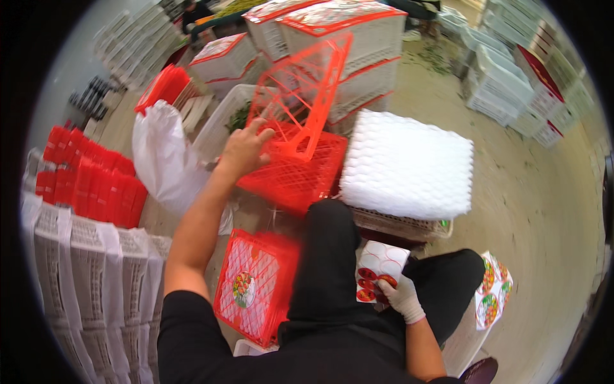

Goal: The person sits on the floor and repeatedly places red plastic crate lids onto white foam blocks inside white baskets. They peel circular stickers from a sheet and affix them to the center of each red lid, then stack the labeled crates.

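Observation:
My left hand (243,146), bare, reaches forward with fingers spread at the left edge of a tilted red plastic lattice lid (307,101). Whether the fingertips touch the lid is hard to tell. Beneath it stands a red plastic basket (319,168) with lattice sides, partly blurred. In a white glove, my right hand (402,296) grips a sheet of round stickers (379,259) above my lap; red stickers remain on its lower part and blank circles show above. By my left thigh, a closed red basket (247,283) with white net lining bears a round fruit sticker.
A stack of white foam netting (407,165) rests on a crate at front right. Another sticker sheet (494,290) lies beside my right knee. A white plastic bag (163,153), red baskets (91,177) and bundled cartons (96,269) stand left. White boxes (364,43) are stacked ahead.

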Available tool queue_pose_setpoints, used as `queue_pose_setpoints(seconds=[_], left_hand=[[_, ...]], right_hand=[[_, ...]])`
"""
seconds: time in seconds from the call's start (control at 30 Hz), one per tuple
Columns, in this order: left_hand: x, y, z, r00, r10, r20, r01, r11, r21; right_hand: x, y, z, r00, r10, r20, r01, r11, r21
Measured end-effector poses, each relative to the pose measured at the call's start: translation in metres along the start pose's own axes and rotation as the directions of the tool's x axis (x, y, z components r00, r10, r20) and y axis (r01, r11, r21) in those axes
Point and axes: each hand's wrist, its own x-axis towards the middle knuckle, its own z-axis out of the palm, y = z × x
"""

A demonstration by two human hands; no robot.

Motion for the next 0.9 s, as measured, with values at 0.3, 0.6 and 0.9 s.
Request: queue_pose_setpoints(seconds=[0.3, 0.6, 0.9], left_hand=[[0.068, 0.191, -0.084, 0.954, 0.293, -0.056, -0.291, 0.956, 0.045], [0.106, 0.362, -0.051, 0.885, 0.413, 0.214, -0.459, 0.851, 0.256], [0.127, 0.384, 0.021, 0.87, 0.347, 0.35, -0.43, 0.881, 0.196]], right_hand=[[-0.003, 0.008, 0.003, 0.995, 0.035, 0.088, -0.037, 0.999, 0.024], [-0.017, 0.013, -0.003, 0.997, -0.012, 0.076, 0.01, 1.0, 0.016], [-0.019, 0.001, -0.014, 0.991, 0.003, 0.137, -0.013, 0.997, 0.074]])
